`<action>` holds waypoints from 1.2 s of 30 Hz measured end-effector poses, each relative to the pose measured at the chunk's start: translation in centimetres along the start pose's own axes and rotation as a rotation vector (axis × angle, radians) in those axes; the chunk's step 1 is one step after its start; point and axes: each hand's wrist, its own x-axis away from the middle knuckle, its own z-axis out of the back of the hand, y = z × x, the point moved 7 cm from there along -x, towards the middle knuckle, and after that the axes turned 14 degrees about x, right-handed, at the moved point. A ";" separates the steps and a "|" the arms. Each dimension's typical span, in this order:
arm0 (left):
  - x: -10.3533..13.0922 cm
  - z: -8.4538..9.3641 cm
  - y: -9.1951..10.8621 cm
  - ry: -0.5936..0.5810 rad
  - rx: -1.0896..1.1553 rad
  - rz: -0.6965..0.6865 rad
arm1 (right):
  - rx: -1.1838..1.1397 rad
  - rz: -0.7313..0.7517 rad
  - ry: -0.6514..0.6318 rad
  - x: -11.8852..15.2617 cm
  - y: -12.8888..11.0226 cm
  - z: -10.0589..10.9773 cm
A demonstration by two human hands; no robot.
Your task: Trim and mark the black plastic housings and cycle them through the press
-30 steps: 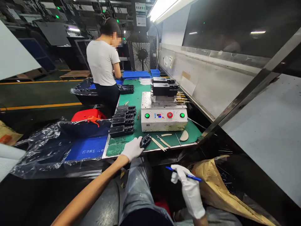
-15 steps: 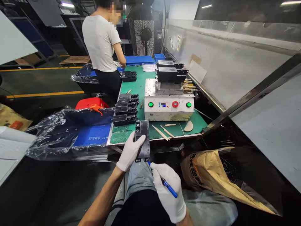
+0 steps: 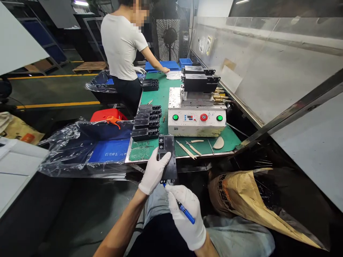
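My left hand [image 3: 153, 172], in a white glove, is closed around a black rectangular plastic housing [image 3: 169, 166] just off the table's front edge. Its thumb lies across the upper face, and small lugs with holes show at both ends of the part. In my gloved right hand [image 3: 186, 214] is a slim blue pen-like tool [image 3: 187, 213], gripped like a pencil. The tool's tip is at the lower left corner of the housing; whether it touches cannot be made out. More black housings [image 3: 146, 134] lie in a row on the green tabletop [image 3: 140, 151] beyond my left hand.
A white machine [image 3: 197, 123] with green and red buttons carries two black housings [image 3: 200, 84]. Cutters [image 3: 193, 148] and a knife [image 3: 185, 149] lie before it. Left is a plastic-lined bin [image 3: 107, 151]; right, a paper sack [image 3: 227, 192]. A co-worker [image 3: 122, 46] stands at the far left side.
The tool tip has shifted from the housing's lower right corner to its lower left, moving with my right hand. The co-worker has stretched an arm toward white sheets on the table. My view has turned slightly.
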 end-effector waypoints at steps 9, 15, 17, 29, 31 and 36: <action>0.4 0.9 -1.4 0.086 0.670 0.268 | 0.007 -0.178 0.045 1.6 1.2 1.9; 0.1 -1.7 -0.2 -0.316 1.179 0.325 | -0.059 -0.289 0.037 1.1 1.0 1.7; 0.0 -1.9 -0.5 -0.365 1.239 0.323 | -0.087 -0.280 0.057 0.6 0.3 1.4; -0.2 -1.3 -2.5 -0.345 1.208 0.366 | -0.129 -0.228 0.090 0.0 -1.2 1.2; -0.2 -1.4 -2.3 -0.330 1.215 0.375 | -0.113 -0.237 0.102 0.0 -1.5 1.5; -0.3 -2.2 -2.4 -0.383 1.215 0.405 | -0.165 -0.145 0.121 -0.7 -2.7 1.4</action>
